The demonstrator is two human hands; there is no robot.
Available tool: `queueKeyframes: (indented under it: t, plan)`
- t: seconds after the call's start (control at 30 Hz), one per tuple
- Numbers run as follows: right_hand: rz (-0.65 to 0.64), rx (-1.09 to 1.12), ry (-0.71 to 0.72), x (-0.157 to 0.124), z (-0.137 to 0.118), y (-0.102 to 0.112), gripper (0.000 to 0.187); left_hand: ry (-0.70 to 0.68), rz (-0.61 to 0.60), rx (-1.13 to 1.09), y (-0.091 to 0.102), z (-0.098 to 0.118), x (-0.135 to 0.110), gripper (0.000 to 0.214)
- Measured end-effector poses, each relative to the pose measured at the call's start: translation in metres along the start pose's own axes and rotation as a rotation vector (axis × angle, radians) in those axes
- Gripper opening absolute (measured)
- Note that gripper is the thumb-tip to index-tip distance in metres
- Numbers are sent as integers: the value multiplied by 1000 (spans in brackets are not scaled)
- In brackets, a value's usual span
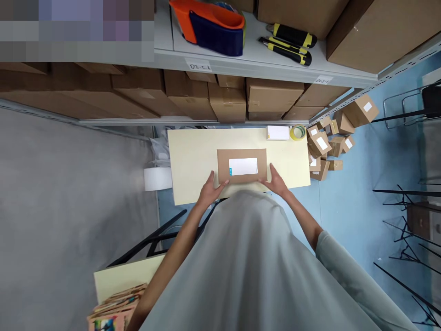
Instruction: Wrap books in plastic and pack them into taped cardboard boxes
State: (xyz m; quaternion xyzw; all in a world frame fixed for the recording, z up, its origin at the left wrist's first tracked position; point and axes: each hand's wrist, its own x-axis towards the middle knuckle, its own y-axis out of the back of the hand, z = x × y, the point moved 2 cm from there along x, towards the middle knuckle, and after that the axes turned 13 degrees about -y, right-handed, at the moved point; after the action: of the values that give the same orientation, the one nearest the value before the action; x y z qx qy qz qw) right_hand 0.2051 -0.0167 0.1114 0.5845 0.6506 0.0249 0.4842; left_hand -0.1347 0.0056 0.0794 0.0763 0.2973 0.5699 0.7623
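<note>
A brown cardboard box (223, 166) lies flat on the cream tabletop (193, 156), with a white label (243, 167) on its top face. My left hand (209, 189) is at the box's near left corner, thumb reaching to the edge and fingers stretched forward, a little apart from the side. At the opposite near corner, my right hand (276, 183) is spread the same way, its thumb by the front edge and fingers just off the right side. Neither hand is closed around the box.
A white box (278, 133) and a tape roll (297, 132) sit at the table's far right. Labelled cartons (320, 143) are piled right of it. Ahead, a shelf (220, 64) carries boxes, an orange-and-blue tape dispenser (217, 32) and utility knives (289, 48). A white roll (157, 179) stands left.
</note>
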Motion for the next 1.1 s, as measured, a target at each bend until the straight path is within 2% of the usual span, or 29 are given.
queueKeyframes:
  t: [0.07, 0.13, 0.27, 0.43, 0.5, 0.57, 0.7, 0.77, 0.83, 0.9, 1.0, 1.1]
  plan:
    - [-140, 53, 32, -4, 9, -7, 112, 14, -67, -110, -6, -8, -3, 93]
    - [-155, 99, 92, -8, 11, -14, 99, -4, -59, -173, -12, -9, -4, 82]
    - [26, 142, 158, -8, -5, -9, 78, -38, 107, -156, -7, 3, -1, 71]
    - [252, 124, 168, 6, -37, 23, 74, -233, 268, -137, 17, 34, 12, 70]
    - [294, 87, 145, 14, -44, 31, 74, -258, 292, -151, 22, 41, 19, 70]
    - [278, 70, 122, 19, -46, 33, 74, -240, 292, -145, 21, 41, 23, 69]
    - [176, 73, 83, 19, -35, 19, 73, -184, 239, -98, 13, 32, 20, 68]
    - [186, 33, 83, 13, -34, 11, 71, -192, 212, -23, 8, 33, 14, 71]
    - [241, -65, 147, 5, -42, 4, 70, -272, 192, 107, 3, 44, 6, 76]
    - [251, -192, 275, -3, -56, -5, 68, -409, 128, 250, -6, 60, 0, 77]
    - [133, -357, 445, -11, -77, -20, 66, -576, -76, 388, -22, 82, -3, 73]
    - [64, -436, 489, -11, -85, -26, 68, -610, -191, 454, -29, 91, -1, 74]
